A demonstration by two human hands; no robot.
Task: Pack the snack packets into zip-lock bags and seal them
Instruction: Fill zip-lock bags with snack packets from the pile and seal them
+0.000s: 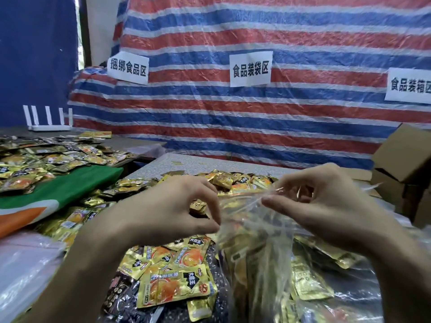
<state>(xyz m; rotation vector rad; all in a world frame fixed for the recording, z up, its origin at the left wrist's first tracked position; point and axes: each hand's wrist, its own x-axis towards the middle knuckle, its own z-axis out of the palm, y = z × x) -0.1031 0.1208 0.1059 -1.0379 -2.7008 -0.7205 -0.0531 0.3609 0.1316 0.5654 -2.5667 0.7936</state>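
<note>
Shiny gold packets [177,285] lie heaped loose all around; crinkly clear bag [256,234] stands mouth-up among them, some packets already inside.

Packets [177,283] cover most of the desk [186,163]; only a strip along its far edge lies bare. Boxes [405,157] crowd the far right corner; a tarp [256,117] walls the back.

Bright, even light; foil glare, blurred hands, wide-angle bending at edges.
</note>
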